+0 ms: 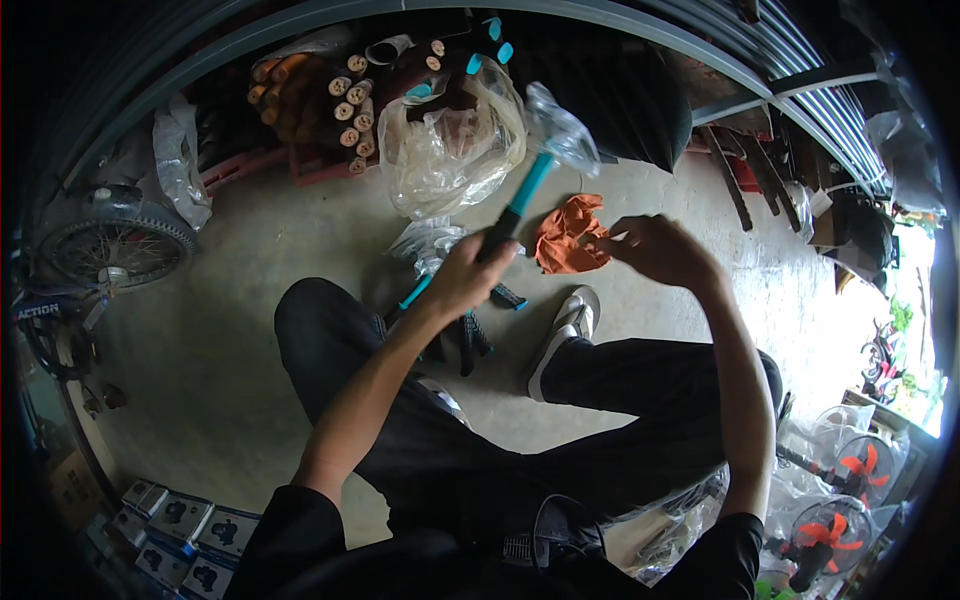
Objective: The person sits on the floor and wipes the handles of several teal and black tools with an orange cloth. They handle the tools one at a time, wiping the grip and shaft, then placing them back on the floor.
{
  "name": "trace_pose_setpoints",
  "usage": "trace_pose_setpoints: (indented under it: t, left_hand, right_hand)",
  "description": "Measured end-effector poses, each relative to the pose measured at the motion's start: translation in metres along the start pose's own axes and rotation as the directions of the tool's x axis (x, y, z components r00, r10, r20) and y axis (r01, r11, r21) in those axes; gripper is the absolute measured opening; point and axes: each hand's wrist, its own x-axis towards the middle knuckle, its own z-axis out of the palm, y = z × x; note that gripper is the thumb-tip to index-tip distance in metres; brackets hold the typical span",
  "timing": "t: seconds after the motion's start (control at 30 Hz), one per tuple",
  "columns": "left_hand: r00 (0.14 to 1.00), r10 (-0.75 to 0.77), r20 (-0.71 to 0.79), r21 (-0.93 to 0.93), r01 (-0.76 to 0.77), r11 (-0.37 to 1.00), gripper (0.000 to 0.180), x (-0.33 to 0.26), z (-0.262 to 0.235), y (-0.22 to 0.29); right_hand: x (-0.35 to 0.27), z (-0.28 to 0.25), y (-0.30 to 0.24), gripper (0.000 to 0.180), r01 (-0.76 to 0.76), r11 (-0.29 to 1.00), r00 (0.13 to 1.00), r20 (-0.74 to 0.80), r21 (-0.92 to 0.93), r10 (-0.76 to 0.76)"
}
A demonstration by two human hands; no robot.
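Observation:
My left hand is wrapped round the black grip of a hammer. Its shaft is teal and points up and away from me, and clear plastic covers its head. My right hand is half curled, thumb and fingers a little apart, with nothing visible in it. The fingertips overlap the right edge of a crumpled orange cloth; I cannot tell whether they touch it. Between my feet lie several similar teal-and-black handles, some with plastic-wrapped ends.
Beyond my hands sits a large clear plastic bag, beside stacked wooden handles. A bicycle wheel stands at the left. Small boxes lie at the lower left, and orange-bladed fans at the lower right. Metal tubes run overhead.

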Motion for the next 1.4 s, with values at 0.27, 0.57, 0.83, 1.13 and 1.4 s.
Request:
trace_pose_setpoints:
  t: [0.27, 0.57, 0.83, 1.13, 1.4]
  left_hand:
    - [0.971, 0.236, 0.043, -0.008, -0.235, 0.972, 0.035, -0.020, 0.070, -0.015]
    - [0.949, -0.098, 0.299, -0.424, 0.224, 0.877, 0.056, -0.025, 0.081, -0.005]
    - [0.978, 0.191, 0.087, -0.258, -0.163, 0.952, 0.055, -0.019, 0.063, -0.024]
    - [0.905, 0.425, -0.009, 0.140, -0.420, 0.897, 0.038, -0.001, 0.037, -0.005]
    - [0.911, 0.407, 0.063, 0.273, -0.408, 0.871, 0.025, 0.006, 0.024, 0.003]
  right_hand:
    - [-0.001, 0.081, -0.038, 0.036, 0.041, 0.486, 0.982, 0.054, 0.873, -0.180]
    - [0.008, 0.085, -0.034, 0.025, -0.062, 0.161, 0.995, 0.074, 0.985, -0.069]
    - [0.025, 0.076, -0.041, 0.040, -0.006, 0.442, 0.998, 0.034, 0.897, -0.055]
    - [0.028, 0.031, -0.046, 0.024, 0.444, 0.751, 0.893, -0.313, 0.488, -0.325]
    - [0.016, 0.034, -0.057, 0.026, 0.566, 0.672, 0.818, -0.425, 0.477, -0.387]
